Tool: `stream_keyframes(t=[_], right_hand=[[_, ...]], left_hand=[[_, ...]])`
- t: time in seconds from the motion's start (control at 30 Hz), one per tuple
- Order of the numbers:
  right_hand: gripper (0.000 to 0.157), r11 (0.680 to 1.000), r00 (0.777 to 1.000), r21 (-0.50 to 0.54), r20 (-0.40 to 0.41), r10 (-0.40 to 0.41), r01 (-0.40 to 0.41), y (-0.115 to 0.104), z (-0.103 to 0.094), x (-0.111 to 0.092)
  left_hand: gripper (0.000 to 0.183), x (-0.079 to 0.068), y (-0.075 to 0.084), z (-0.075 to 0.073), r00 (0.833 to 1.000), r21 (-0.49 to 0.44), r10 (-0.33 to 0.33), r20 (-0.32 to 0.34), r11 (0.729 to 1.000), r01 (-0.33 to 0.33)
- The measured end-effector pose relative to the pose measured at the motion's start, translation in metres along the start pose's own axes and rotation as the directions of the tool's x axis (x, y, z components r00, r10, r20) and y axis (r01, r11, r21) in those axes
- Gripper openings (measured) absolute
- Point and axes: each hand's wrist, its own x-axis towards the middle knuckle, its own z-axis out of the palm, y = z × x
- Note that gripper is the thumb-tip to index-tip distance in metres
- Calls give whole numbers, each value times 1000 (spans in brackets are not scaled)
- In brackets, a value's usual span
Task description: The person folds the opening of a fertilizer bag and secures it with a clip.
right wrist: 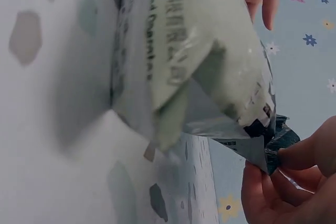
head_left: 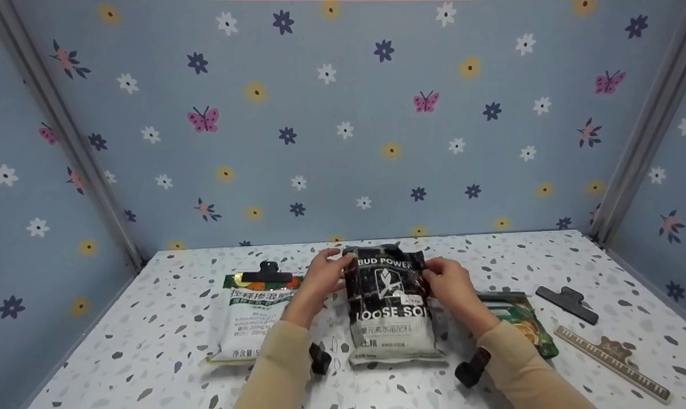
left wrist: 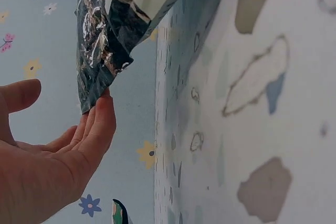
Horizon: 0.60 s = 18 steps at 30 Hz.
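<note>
A black-and-white plastic bag of loose soil (head_left: 391, 335) stands tilted on the table at the centre, its lower part bulging. At its upper left corner is my left hand (head_left: 323, 278). In the left wrist view, the extended fingertips touch the crinkled black top of the bag, while the thumb (left wrist: 26, 95) stays apart from it. My right hand (head_left: 453, 284) pinches the upper right corner between thumb and fingers, as the right wrist view shows at the folded dark corner (right wrist: 278, 145).
Left of the soil bag lies a white fertilizer bag (head_left: 243, 324) with a black clip (head_left: 267, 274) on its top. To the right are a green packet (head_left: 516, 318) partly behind my forearm, a loose black clip (head_left: 569, 303) and a wooden ruler (head_left: 610, 363). A flowered wall (head_left: 343, 159) stands behind.
</note>
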Motion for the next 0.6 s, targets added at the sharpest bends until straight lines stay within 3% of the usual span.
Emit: stream_keyframes(t=[0.37,0.6], right_hand=[[16,980,994,176,71,80,-91,-4,1,1],[36,986,991,152,130,43,-63,-4,-1,-1]], left_hand=[[57,2,1,0,999,-60,-31,-23,998,30],[62,4,3,1,999,-87,-34,-9,996,33]])
